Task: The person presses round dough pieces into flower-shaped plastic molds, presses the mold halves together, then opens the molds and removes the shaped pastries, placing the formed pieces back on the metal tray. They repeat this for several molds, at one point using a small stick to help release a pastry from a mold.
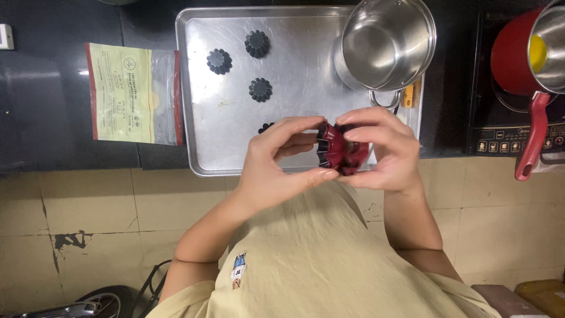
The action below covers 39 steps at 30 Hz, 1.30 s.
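- Head view: left hand (276, 159) and right hand (382, 150) are both pinching a small stack of dark red fluted metal tart moulds (340, 150) above the near edge of a flat steel baking tray (200, 88).
- Moulds are looking light, stiff and thin-edged; fingertips are gripping the rims.
- Tray is carrying separate dark fluted moulds (257, 43).
- Round steel pot (385, 44) is standing empty.

steel pot (385, 44) crowds tray (200, 88); left seemingly open

Dark-red fluted moulds (340, 152), stacked, tilted, above tray edge.
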Motion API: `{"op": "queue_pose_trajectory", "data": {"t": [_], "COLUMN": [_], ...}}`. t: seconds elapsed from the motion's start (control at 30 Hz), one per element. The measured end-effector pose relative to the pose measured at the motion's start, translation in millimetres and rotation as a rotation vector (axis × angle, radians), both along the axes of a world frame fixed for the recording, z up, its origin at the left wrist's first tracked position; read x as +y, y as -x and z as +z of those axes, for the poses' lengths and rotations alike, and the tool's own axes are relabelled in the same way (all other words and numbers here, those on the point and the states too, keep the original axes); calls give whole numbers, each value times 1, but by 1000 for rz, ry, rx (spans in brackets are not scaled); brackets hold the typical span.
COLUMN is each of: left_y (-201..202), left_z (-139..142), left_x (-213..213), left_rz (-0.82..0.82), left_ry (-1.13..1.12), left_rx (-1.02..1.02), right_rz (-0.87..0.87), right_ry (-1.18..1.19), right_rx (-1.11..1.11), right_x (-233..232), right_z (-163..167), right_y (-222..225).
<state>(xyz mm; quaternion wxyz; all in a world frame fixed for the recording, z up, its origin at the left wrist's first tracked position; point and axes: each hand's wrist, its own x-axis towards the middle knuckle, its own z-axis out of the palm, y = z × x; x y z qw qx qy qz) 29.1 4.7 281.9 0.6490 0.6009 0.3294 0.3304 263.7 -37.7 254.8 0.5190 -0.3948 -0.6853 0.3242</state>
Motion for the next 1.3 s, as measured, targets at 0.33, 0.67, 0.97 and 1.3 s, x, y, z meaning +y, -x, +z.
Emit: {"op": "queue_pose_trajectory", "data": {"t": [0.33,0.67,0.97,1.3], "left_y": [-10,-9,-12,-5], "left_z": [-6,-10,-16,-17], "left_x": [0,3,4,9], "left_rz": [-4,-11,14,13], "left_ry": [7,-14,61,-28], "left_rx": [-4,12,-47,-5], "right_rz": [-20,-27,-59,-58], "right_ry": [-28,-47,-15,-18], "right_rx": [-194,-185,-154,-197], "right_x": [3,3,5,6], "right_z": [12,6,4,9], "right_y": [9,8,11,13]}}
